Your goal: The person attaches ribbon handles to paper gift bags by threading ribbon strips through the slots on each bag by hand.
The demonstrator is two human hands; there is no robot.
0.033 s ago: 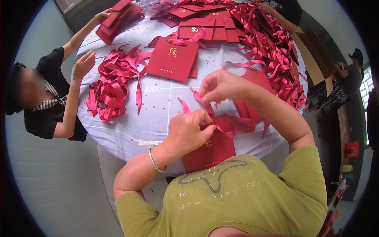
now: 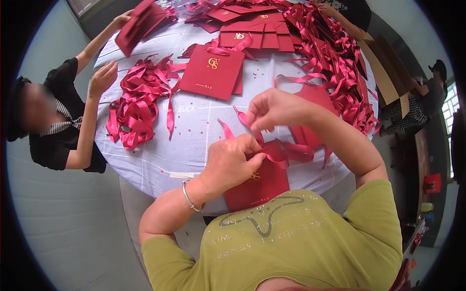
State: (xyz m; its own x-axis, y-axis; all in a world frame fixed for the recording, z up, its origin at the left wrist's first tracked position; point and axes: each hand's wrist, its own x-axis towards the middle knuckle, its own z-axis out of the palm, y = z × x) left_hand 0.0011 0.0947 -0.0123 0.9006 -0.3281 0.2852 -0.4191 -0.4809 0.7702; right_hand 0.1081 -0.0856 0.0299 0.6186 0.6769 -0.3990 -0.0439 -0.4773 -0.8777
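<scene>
Square red paper bag (image 2: 264, 186), lower centre, top edge pinched by left hand (image 2: 230, 161). Right hand (image 2: 273, 112), centre: can't tell whether it grips ribbon. Glossy crimson satin ribbon (image 2: 277, 155) might twist or slip if pinch slackens.

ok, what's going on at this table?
The person's left hand pinches the top of a red bag, by its ribbon, at the table's near edge. The right hand is just beyond, near the ribbon; whether it pinches anything is unclear. At the left, a co-worker holds several red bags. More bags and a ribbon heap lie around.
</scene>
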